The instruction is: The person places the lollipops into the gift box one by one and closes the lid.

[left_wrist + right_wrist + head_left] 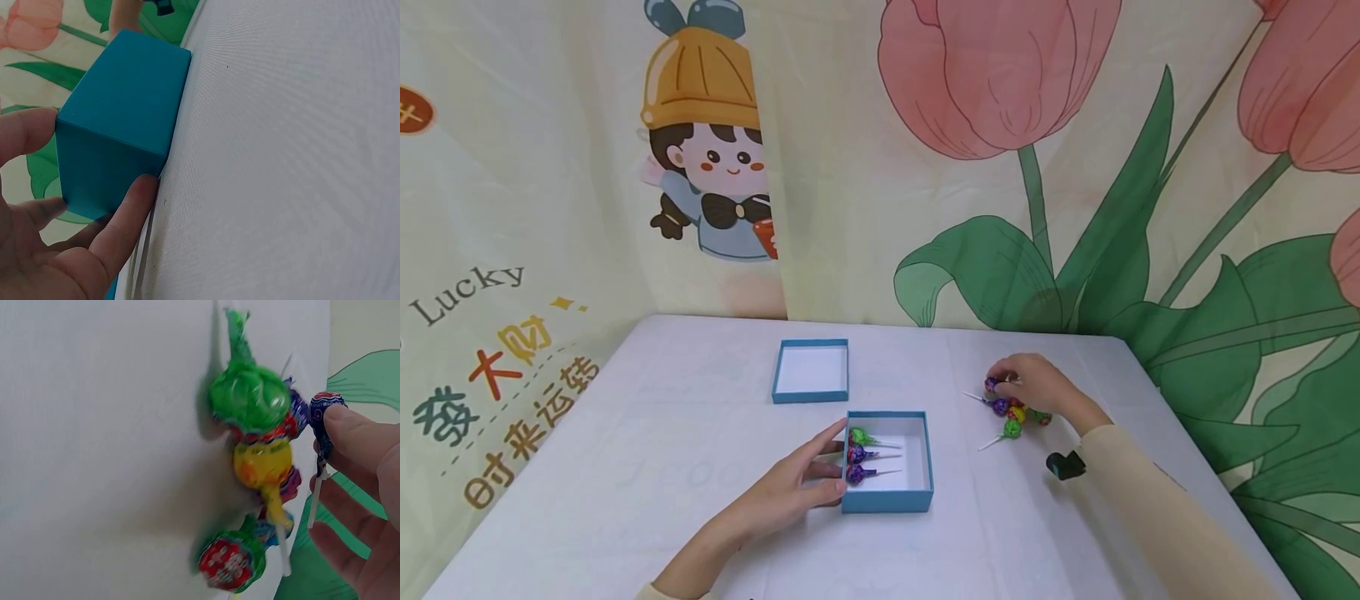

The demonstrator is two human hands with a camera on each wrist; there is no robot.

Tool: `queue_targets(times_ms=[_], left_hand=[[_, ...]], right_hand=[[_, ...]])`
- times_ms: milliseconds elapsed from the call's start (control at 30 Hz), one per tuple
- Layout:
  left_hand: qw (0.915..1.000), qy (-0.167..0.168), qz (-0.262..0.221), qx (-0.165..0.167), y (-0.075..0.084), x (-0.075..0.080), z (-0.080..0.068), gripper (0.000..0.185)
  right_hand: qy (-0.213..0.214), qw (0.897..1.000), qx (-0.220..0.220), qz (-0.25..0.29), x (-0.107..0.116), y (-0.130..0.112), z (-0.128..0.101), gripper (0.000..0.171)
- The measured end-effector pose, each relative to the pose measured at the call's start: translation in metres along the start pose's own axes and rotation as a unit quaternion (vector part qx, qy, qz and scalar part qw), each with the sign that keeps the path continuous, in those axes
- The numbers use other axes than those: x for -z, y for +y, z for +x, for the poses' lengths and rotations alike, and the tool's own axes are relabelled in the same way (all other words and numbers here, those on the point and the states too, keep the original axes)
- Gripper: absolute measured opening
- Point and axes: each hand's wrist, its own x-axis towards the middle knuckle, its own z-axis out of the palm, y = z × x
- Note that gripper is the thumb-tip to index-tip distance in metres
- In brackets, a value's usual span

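Note:
An open blue box [925, 467] sits near the table's front with three lollipops [859, 455] inside, one green and two purple. My left hand [820, 479] rests against its left wall with straight fingers [134, 206] touching the teal side [122, 119]. To the right, my right hand [1017, 383] pinches a blue-wrapped lollipop [324, 412] by its head and stick, just above a small pile of lollipops [1015, 414]. In the right wrist view the pile shows a green lollipop [247, 397], a yellow one [262, 464] and a red one [226, 565].
The box's lid [810, 371] lies open side up behind the box. The white table [647, 433] ends at a printed fabric backdrop [1000, 167] behind and on both sides. A black wrist camera [1063, 465] sits on my right sleeve.

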Motion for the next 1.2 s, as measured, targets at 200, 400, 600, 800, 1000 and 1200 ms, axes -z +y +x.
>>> queue_targets(times_ms=[200, 400, 600, 800, 1000, 1200], left_hand=[[1.0, 0.001, 0.005, -0.001, 0.0, 0.0, 0.001, 0.083], [1.0, 0.002, 0.004, 0.004, 0.001, 0.0, 0.0, 0.083], [1.0, -0.002, -0.005, 0.004, 0.002, 0.0, 0.0, 0.083], [0.9999, -0.002, -0.01, 0.007, 0.001, -0.001, 0.001, 0.083], [0.9998, 0.001, -0.006, 0.016, 0.001, -0.001, 0.002, 0.083], [0.9997, 0.0, -0.005, 0.022, 0.002, -0.001, 0.003, 0.083]], right_hand=[[0.022, 0.999, 0.023, 0.0, 0.003, -0.026, -0.004, 0.025], [0.037, 0.998, 0.046, 0.002, 0.003, -0.06, -0.009, 0.024], [0.043, 0.997, 0.065, 0.02, -0.001, -0.093, -0.013, 0.023], [0.038, 0.994, 0.094, 0.049, -0.006, -0.124, -0.02, 0.023], [0.023, 0.991, 0.114, 0.071, -0.009, -0.151, -0.026, 0.022], [0.007, 0.988, 0.135, 0.072, -0.014, -0.172, -0.031, 0.022]])
